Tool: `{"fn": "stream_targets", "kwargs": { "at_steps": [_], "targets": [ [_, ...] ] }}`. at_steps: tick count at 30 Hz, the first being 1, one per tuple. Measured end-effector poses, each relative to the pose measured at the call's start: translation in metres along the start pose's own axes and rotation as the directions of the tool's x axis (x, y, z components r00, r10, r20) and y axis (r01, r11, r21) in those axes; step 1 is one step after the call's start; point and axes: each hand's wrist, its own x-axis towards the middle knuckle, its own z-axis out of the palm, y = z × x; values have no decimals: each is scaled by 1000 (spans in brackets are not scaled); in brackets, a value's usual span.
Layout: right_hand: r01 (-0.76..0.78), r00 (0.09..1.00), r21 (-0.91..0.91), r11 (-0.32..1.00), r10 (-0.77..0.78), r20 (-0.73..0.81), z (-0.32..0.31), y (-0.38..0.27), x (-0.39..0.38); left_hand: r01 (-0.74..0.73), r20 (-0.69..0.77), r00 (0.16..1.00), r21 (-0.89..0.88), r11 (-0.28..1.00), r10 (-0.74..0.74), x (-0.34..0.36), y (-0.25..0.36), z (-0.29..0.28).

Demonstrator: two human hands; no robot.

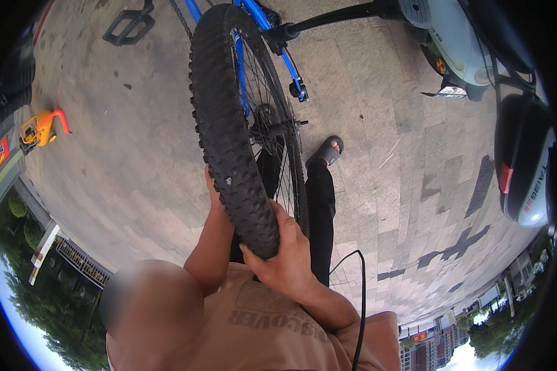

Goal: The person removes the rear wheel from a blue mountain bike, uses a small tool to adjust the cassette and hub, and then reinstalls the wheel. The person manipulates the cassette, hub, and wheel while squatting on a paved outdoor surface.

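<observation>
A bicycle wheel with a black knobbly tyre [213, 117] stands upright in front of me. Its spokes and hub [278, 128] show on the right side, and the axle end appears apart from the blue bicycle frame [288, 65] beyond. A small pale spot [229, 180] marks the tread. My right hand [291, 253] is closed around the near part of the tyre, thumb on the tread side and fingers over the right sidewall. Against the tyre's left side rests my left hand [211, 188]; most of it, fingers included, is hidden behind the rubber.
A pedal [130, 28] lies toward the far left. A yellow device with an orange hose [43, 128] stands at the left. Parked scooters [464, 55] line the right side. My sandalled foot [326, 151] is beside the wheel, and a black cable [362, 297] hangs near my right arm.
</observation>
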Motion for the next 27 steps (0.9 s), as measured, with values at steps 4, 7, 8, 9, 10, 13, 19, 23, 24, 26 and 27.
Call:
{"fn": "stream_targets", "kwargs": {
  "at_steps": [4, 7, 8, 9, 10, 13, 19, 23, 24, 26, 27],
  "targets": [
    [-5, 1000, 22, 1000, 5, -8, -2, -5, 1, -8, 91, 996, -25, 1000, 10, -1, 2, 1],
    [21, 1000, 10, 1000, -21, -10, -5, -7, 0, -6, 87, 996, -11, 1000, 7, -8, 7, 10],
    [37, 999, -2, 999, -37, -11, -5, -7, 1, -14, 80, 997, -8, 1000, 14, -9, 6, 11],
    [30, 1000, -3, 1000, -30, -5, -6, -8, 1, -21, 74, 997, -4, 1000, 21, -9, 7, 11],
    [22, 1000, -4, 1000, -22, 1, -7, -8, 2, -15, 83, 996, -26, 1000, 17, -9, 8, 12],
    [2, 1000, 2, 1000, -2, 15, -12, -12, 4, 193, 32, 981, -285, 939, -192, 4, 9, 10],
    [36, 999, -11, 999, -36, -2, -15, -13, 13, 282, 447, 885, -302, 911, -126, -5, 9, 7],
    [26, 1000, -4, 1000, -26, 14, -17, -15, 16, 305, 436, 889, -346, 887, -136, -8, 11, 10],
    [36, 999, -10, 999, -36, 4, -17, -15, 16, 251, 396, 907, -233, 940, -144, -1, 4, -2],
    [63, 998, -26, 998, -63, -5, -13, -14, 16, 110, 258, 956, 117, 987, -137, 23, -22, -42],
    [63, 998, -22, 998, -63, -13, -13, -13, 16, 133, 254, 955, 103, 986, -155, 24, -24, -43]
  ]
}}
